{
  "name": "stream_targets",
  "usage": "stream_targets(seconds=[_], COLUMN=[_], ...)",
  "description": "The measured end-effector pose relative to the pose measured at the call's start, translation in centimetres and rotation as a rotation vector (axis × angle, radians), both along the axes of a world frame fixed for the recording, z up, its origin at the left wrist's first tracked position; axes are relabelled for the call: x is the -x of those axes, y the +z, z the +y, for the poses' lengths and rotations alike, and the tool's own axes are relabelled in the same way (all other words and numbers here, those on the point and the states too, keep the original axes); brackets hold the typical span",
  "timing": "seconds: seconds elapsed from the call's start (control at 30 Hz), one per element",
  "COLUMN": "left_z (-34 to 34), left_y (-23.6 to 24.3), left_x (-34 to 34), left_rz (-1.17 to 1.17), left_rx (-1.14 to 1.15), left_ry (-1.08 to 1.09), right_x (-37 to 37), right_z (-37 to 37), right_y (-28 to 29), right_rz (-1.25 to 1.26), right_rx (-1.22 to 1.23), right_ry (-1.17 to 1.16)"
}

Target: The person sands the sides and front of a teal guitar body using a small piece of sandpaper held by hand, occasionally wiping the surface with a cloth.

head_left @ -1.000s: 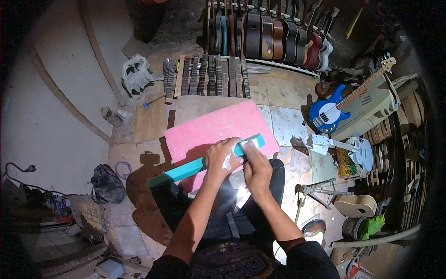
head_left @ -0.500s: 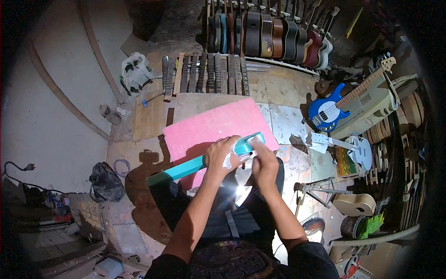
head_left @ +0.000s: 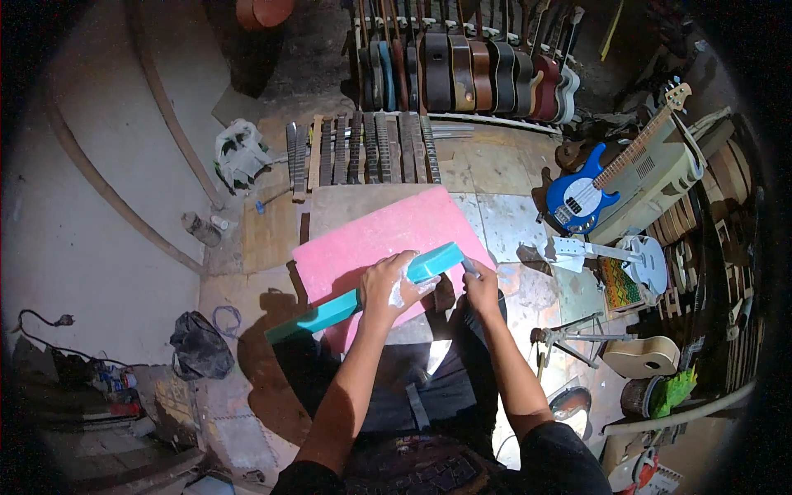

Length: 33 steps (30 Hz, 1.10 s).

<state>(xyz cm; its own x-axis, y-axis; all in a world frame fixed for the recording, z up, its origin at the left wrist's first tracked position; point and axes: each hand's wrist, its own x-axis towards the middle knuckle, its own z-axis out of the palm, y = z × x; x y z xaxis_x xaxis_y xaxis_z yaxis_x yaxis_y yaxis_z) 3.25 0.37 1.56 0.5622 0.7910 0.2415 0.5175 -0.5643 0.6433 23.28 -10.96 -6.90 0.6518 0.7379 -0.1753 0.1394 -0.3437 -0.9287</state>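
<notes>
A: What is in the hands?

B: A long teal bar (head_left: 363, 295). It lies slantwise over the person's lap, its right end raised over the near edge of a pink board (head_left: 384, 235), its left end reaching low toward the floor.

A: And the left hand (head_left: 394, 285)?

B: It wraps over the bar near the middle, fingers curled round it. A bit of white stuff (head_left: 406, 289) shows under the fingers; I cannot tell whether it is cloth or paper.

A: The right hand (head_left: 481, 285)?

B: It sits just right of the bar's raised end, closed round a thin dark tool (head_left: 469, 266). What kind of tool is too small to tell.

A: What lies around?

B: The pink board rests on a wooden floor (head_left: 495, 165) just beyond the knees. Farther off a row of guitar necks (head_left: 363, 148) lies side by side. Beyond them, at the far wall, a rack of guitars (head_left: 470, 70) stands upright. To the right, a blue bass (head_left: 590, 194) leans against a pale box, and a white guitar body (head_left: 639, 256) lies near it. A pale ukulele (head_left: 643, 356) sits near right. On the left, a white bag (head_left: 239, 148) lies far off, a black bag (head_left: 200, 346) nearer.
</notes>
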Motion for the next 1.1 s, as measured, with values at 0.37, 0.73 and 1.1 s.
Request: stream_targets(seconds=[0.37,0.73,1.1], left_z=[1.3,-2.2,-3.1], left_y=[0.0,-0.4,0.1], left_x=[-0.3,-12.4,-3.0], left_rz=[0.061,0.818,0.097], left_rx=[-0.100,-0.491,-0.379], left_ry=[0.007,-0.029,0.064], right_x=[1.8,0.8,1.3], right_z=[3.1,4.8,4.9], right_y=[-2.4,-9.8,-6.3], right_rz=[0.443,0.007,0.268], right_rx=[-0.358,-0.401,-0.377], right_ry=[0.221,0.303,0.246])
